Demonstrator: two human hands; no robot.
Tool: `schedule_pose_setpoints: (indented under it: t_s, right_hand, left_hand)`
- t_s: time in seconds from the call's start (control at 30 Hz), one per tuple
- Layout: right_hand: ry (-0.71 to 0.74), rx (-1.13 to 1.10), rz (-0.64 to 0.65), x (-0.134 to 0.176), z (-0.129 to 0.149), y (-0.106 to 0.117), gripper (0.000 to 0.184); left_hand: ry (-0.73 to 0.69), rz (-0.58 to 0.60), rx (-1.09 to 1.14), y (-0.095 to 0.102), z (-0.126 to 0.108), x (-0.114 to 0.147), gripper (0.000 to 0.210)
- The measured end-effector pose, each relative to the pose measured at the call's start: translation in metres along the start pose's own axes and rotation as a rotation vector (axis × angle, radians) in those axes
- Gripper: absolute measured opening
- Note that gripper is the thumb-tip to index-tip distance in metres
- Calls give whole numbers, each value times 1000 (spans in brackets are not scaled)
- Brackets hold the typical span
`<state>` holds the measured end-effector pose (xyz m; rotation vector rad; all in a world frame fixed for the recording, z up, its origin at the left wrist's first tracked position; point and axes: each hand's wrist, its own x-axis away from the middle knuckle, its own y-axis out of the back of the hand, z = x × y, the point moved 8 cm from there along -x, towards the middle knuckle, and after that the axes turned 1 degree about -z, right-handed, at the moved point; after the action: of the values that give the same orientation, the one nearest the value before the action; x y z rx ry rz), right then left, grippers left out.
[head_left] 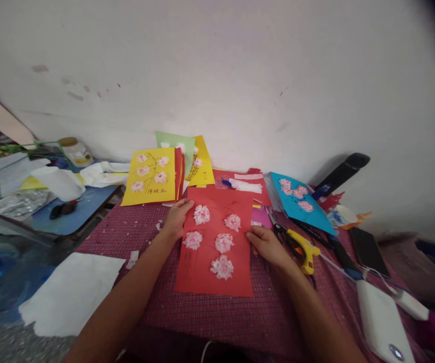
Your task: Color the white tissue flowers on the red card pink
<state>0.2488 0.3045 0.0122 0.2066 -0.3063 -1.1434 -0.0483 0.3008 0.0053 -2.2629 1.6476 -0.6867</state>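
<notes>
A red sheet of card point(209, 272) with several pink-and-white paper flowers point(224, 243) on it is held up in front of me, its flowered face toward me. My left hand point(177, 218) grips its upper left edge, fingers closed with the thumb in front. At the right edge, a bit lower, my right hand point(267, 244) pinches the card. Faint dark branch lines run between the flowers. Behind the card, part of the table and of another red sheet point(264, 194) is hidden.
Yellow point(134, 194), green and blue point(289, 204) flower cards lean at the wall. Right of my hand lie scissors point(280, 232), a yellow glue gun point(304, 249), a phone point(370, 249) and a white power bank point(383, 320). White paper point(73, 292) hangs at the table's left edge.
</notes>
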Motion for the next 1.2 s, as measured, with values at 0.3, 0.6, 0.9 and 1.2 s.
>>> schedule_pose_setpoints:
  t_s: [0.3, 0.6, 0.9, 1.2]
  right_hand:
    - [-82, -172, -90, -4, -18, 9, 31]
    - [-146, -326, -193, -4, -22, 17, 27]
    - [-131, -432, -289, -9, -25, 22, 23]
    - [-133, -514, -298, -3, -15, 21, 21]
  left_hand:
    - [222, 114, 100, -12, 18, 3, 39]
    - [288, 246, 102, -24, 28, 7, 44]
    - [318, 360, 61, -38, 33, 17, 42]
    - [309, 302, 61, -37, 24, 25, 37]
